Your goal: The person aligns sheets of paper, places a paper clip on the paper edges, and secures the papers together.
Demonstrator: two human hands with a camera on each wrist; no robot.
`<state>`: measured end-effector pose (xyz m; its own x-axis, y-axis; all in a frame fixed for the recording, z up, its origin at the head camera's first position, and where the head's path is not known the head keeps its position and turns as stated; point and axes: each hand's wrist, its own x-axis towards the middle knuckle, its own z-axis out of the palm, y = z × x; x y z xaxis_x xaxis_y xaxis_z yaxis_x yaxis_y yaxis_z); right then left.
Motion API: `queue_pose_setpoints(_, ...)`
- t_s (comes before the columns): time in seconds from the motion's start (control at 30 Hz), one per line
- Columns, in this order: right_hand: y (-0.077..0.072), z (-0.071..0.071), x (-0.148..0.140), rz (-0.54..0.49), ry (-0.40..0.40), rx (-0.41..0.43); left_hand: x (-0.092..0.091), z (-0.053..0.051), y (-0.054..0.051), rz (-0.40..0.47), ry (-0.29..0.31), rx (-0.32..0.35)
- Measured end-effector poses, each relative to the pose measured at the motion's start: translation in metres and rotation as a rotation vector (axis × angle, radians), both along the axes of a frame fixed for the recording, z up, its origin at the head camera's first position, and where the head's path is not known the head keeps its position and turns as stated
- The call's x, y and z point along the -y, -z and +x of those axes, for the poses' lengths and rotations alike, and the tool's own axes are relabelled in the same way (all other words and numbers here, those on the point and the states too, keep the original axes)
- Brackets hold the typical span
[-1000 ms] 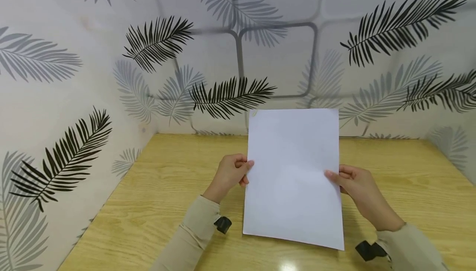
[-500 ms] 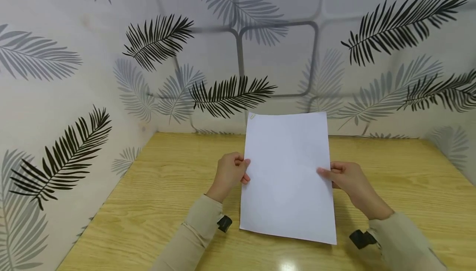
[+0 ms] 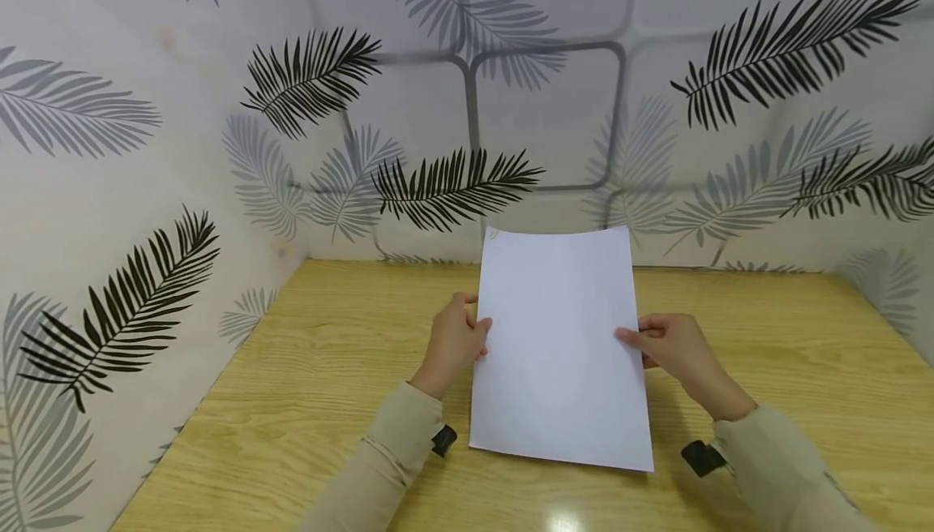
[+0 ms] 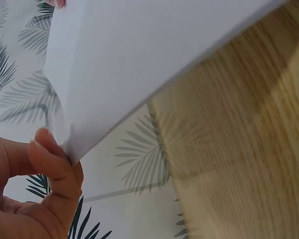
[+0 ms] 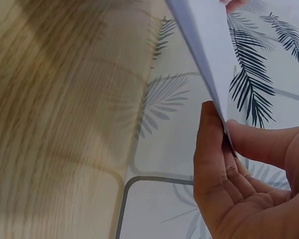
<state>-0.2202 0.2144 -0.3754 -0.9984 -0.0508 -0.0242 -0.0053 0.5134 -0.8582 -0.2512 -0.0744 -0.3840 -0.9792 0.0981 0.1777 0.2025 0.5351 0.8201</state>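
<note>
A white sheaf of paper point(image 3: 558, 353) is held up over the table, its face toward the head camera. At its top left corner sits a small pale paper clip point(image 3: 494, 233). My left hand point(image 3: 450, 343) pinches the left edge between thumb and fingers. On the opposite edge, my right hand point(image 3: 679, 353) grips with the thumb in front and the fingers behind. The left wrist view shows the paper point(image 4: 124, 64) bending slightly near the fingers. In the right wrist view the paper point(image 5: 209, 59) appears nearly edge-on between thumb and fingers.
A light wooden table point(image 3: 350, 353) lies beneath the hands. Behind it and at the left stand walls point(image 3: 540, 126) with a leaf pattern. A dark wrist camera point(image 3: 443, 439) shows by the left cuff, another dark camera point(image 3: 703, 458) by the right.
The paper has shifted left and its top edge is lower, now sagging a little in the middle. My right hand has moved left with it; my left hand has barely moved.
</note>
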Motion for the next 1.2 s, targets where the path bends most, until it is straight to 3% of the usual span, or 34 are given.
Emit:
queue_pose_setpoints(0.37, 0.005, -0.008, 0.002, 0.089, 0.004, -0.07, -0.006, -0.001, 0.005, -0.111, -0.044, -0.037)
queue_pose_setpoints(0.57, 0.005, -0.01, 0.004, 0.222, 0.008, -0.153, -0.011, -0.004, 0.009, -0.159, -0.06, -0.041)
queue_pose_setpoints(0.8, 0.006, -0.014, 0.007, 0.139, 0.011, -0.064, -0.016, -0.002, 0.016, -0.216, -0.035, -0.089)
queue_pose_setpoints(1.2, 0.014, -0.02, 0.01, 0.226, 0.0, -0.028, -0.02, -0.002, 0.024, -0.308, 0.01, -0.023)
